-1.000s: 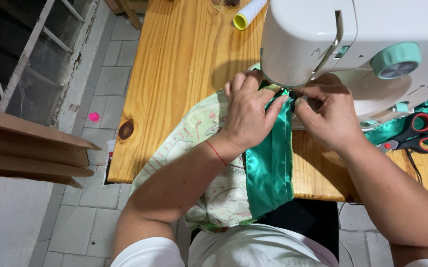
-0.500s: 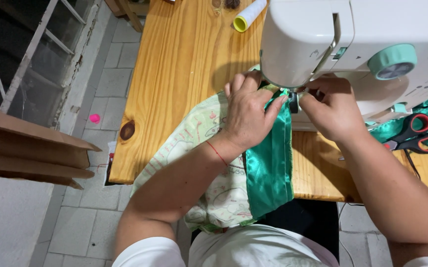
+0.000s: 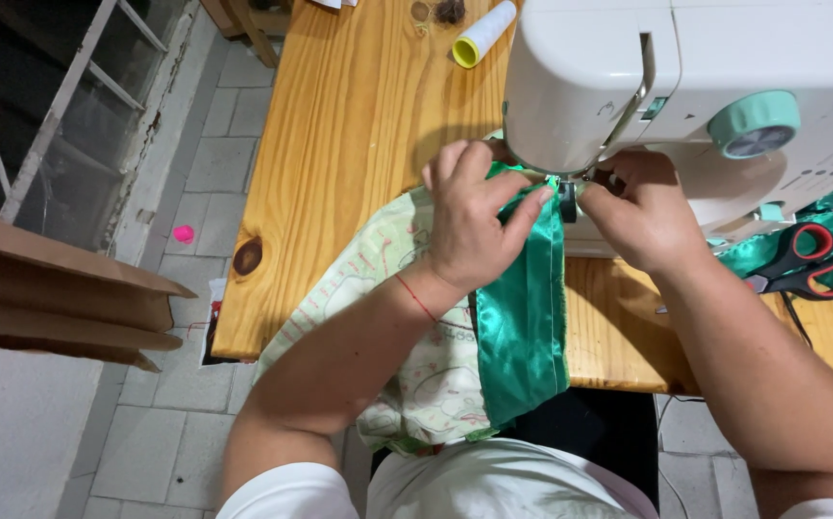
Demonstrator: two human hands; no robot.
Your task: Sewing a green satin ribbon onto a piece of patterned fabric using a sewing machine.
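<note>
A: Where is the green satin fabric (image 3: 522, 317) found?

B: Under the head of the white sewing machine (image 3: 685, 86), draped off the wooden table (image 3: 359, 125) edge over a pale printed cloth (image 3: 416, 375); it is pressed flat by the left hand (image 3: 474, 221), fingers spread.

A: Change since the earlier frame?

B: The right hand (image 3: 637, 216) is shifted nearer the needle; its fingers are curled, grip not discernible. Red-handled scissors (image 3: 810, 269) are unmoved.

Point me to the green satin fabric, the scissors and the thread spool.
green satin fabric (image 3: 522, 327), head view, middle of the strip hanging off the table edge.
scissors (image 3: 810, 264), head view, red-and-black handle loops.
thread spool (image 3: 484, 34), head view, white body near its yellow end.
</note>
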